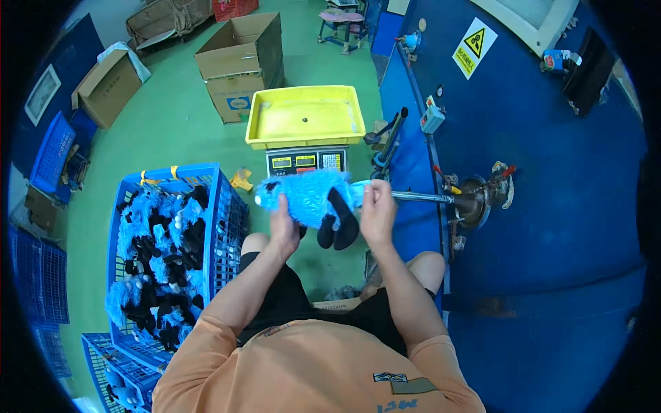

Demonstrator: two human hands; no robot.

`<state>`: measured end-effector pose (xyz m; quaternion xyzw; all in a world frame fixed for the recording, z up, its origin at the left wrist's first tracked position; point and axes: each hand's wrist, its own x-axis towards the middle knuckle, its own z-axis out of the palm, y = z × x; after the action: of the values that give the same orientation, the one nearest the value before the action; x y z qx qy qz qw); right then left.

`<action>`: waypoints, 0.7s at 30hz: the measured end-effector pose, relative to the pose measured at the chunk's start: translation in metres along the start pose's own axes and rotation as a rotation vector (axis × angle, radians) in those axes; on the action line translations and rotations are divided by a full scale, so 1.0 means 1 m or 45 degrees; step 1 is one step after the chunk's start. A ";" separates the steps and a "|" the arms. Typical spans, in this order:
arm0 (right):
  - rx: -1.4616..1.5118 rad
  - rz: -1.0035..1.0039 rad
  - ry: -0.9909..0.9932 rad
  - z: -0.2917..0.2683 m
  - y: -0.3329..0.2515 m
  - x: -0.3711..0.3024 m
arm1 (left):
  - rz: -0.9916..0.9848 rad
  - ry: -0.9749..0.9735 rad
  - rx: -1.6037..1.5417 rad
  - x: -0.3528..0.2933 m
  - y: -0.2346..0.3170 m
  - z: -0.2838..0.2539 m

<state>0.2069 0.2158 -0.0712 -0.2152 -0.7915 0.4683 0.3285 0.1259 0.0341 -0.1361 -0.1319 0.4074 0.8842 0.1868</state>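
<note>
My left hand (283,226) is closed around the underside of a furry blue plush toy (306,198) with black legs and a white tip at its left end. The toy's body looks rounded. My right hand (377,212) pinches the light blue fabric at the toy's right end, where a metal tube (423,197) meets it. How far the tube reaches into the fabric is hidden by my right hand. The tube juts from a fitting (475,202) on the blue machine (544,206) at my right.
A blue basket (213,237) at my left holds several blue and black plush pieces. Ahead, a yellow tray (306,141) rests on a digital scale (310,160). Farther off stand an open cardboard box (231,86) and a stool (342,31). Another blue basket (103,365) sits at lower left.
</note>
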 end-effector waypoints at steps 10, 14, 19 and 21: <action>0.070 0.263 0.097 -0.068 0.018 0.015 | 0.246 -0.375 0.315 0.002 -0.030 0.067; -0.284 0.207 -0.028 -0.042 0.013 -0.014 | -0.280 -0.342 -0.201 -0.007 -0.014 0.056; 0.304 0.051 -0.045 -0.015 0.042 -0.022 | -0.286 -0.424 -0.176 -0.007 -0.023 0.044; 0.198 0.083 -0.076 -0.015 0.031 -0.016 | -0.205 -0.320 -0.136 -0.003 -0.019 0.036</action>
<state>0.2292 0.2292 -0.0989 -0.2007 -0.7547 0.5451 0.3049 0.1338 0.0725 -0.1243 -0.0619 0.3214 0.8962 0.2994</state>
